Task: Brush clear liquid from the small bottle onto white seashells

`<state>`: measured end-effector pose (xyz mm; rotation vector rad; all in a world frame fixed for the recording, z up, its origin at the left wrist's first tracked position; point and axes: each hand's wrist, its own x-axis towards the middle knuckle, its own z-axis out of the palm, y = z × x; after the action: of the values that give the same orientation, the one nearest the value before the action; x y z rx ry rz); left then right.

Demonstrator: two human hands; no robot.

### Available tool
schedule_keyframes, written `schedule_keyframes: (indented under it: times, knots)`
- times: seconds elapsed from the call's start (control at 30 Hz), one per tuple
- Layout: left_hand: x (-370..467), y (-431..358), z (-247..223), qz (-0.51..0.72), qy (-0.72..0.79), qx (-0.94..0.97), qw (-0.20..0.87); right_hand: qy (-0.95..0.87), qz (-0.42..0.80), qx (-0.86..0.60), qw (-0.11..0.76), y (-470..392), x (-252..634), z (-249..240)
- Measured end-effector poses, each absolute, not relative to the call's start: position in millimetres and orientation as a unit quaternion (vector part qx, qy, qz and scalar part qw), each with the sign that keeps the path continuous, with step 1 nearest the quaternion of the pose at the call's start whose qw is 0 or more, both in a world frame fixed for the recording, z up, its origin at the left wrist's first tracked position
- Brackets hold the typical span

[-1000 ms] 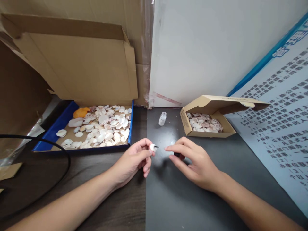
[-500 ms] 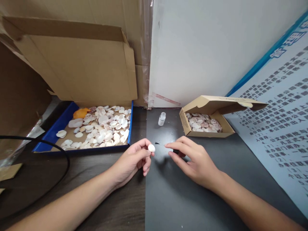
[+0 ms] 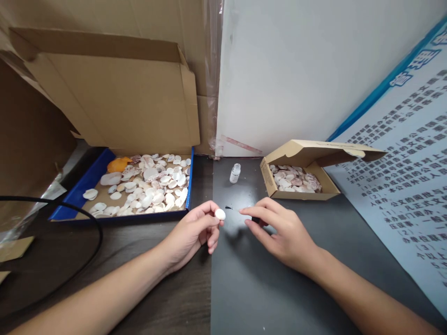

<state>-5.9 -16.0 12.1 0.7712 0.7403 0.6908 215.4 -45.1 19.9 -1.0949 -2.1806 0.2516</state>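
Observation:
Between the thumb and fingers of my left hand [image 3: 200, 227] is a small white shell [image 3: 220, 214]. My right hand [image 3: 279, 230] pinches a small brush by its dark cap, mostly hidden behind the fingers. The brush's thin stem ends in black bristles [image 3: 228, 207], just right of the shell and apart from it. Beyond both hands, a small clear bottle [image 3: 235, 173] stands upright with its mouth uncovered.
At the left lies an open blue-sided box [image 3: 189, 186] with several shells and an orange piece. A smaller cardboard box [image 3: 299, 196] at the right also holds shells. A black cable [image 3: 99, 232] curves across the left. Behind stands a white panel [image 3: 279, 79].

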Motion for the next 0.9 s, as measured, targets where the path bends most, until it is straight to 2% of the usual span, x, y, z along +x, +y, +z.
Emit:
schedule_keyframes:
  times: [0.63, 0.77, 0.9]
  knots:
    - [-6.1, -15.1, 12.7, 0.338, 0.347, 0.329, 0.81, -0.851, 0.103, -0.4, 0.325, -47.3, 214.5, 22.7]
    - [-5.2, -14.9, 12.4, 0.335, 0.352, 0.337, 0.807, -0.83, 0.094, -0.44, 0.33, -46.6, 214.9, 23.2]
    - [-4.4, -15.7, 12.0, 0.324, 0.353, 0.35, 0.805, -0.849, 0.099, -0.406, 0.324, -47.2, 214.5, 23.7]
